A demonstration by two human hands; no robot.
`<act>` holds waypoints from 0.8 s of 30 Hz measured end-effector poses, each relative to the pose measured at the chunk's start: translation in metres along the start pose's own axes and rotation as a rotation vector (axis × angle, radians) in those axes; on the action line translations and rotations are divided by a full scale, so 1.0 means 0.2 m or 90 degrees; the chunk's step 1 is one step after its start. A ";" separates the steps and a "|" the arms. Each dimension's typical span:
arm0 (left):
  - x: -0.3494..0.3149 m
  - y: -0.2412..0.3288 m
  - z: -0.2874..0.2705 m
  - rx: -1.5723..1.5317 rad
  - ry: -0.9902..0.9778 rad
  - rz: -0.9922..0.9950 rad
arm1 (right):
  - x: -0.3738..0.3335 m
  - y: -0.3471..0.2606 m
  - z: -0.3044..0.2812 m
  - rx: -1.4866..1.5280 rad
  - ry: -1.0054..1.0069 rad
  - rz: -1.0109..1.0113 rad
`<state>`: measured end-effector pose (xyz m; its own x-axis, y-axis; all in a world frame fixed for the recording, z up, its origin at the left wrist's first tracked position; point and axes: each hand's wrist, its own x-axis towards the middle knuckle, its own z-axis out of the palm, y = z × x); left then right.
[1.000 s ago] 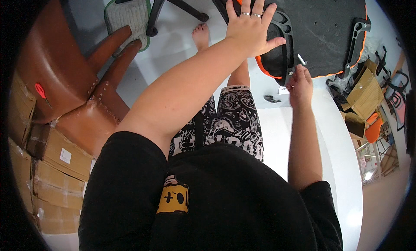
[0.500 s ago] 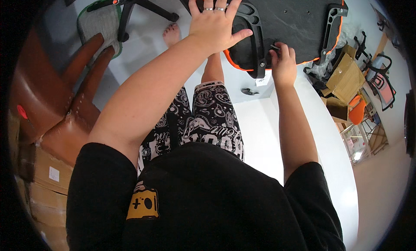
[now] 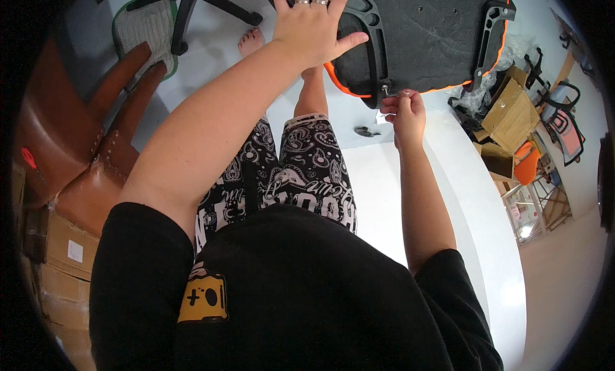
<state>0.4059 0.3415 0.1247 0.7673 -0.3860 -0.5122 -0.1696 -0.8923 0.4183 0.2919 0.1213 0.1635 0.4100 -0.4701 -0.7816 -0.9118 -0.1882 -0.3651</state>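
Upside down in front of me is a black chair seat [image 3: 429, 48] with orange piping. Two black armrest brackets are fixed along it: a left bracket [image 3: 378, 44] and a right bracket [image 3: 492, 41]. My left hand [image 3: 311, 32], fingers spread and rings on two of them, presses on the seat beside the left bracket. At the near end of that bracket, my right hand [image 3: 407, 115] pinches a thin silver hex key [image 3: 386, 91] at the bolt. The fingers cover most of the key.
A white curved table [image 3: 384, 179] stands below the seat, with a small black part [image 3: 367, 132] near its far edge. To the left are a brown leather chair [image 3: 77, 134], cardboard boxes [image 3: 67, 243] and a black chair base [image 3: 211, 6]. An opened carton [image 3: 512, 108] sits at the right.
My right hand has moved left and nearer from the seat's underside to the left bracket's near bolt, with the hex key now at it. My left hand keeps its place on the seat.
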 end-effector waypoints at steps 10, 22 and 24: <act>-0.01 0.00 0.04 0.002 0.028 -0.001 | 0.06 0.02 0.00 0.040 -0.034 0.014; -0.02 -0.01 0.02 -0.010 -0.002 -0.002 | 0.10 0.01 -0.14 -0.479 -0.119 -0.329; -0.02 -0.02 0.02 -0.011 0.001 -0.002 | 0.10 0.00 -0.13 -0.499 -0.121 -0.345</act>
<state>0.4002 0.3456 0.1221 0.7684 -0.3823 -0.5133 -0.1554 -0.8895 0.4298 0.2996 0.0897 0.1616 0.7140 -0.0164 -0.6999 -0.3271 -0.8917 -0.3129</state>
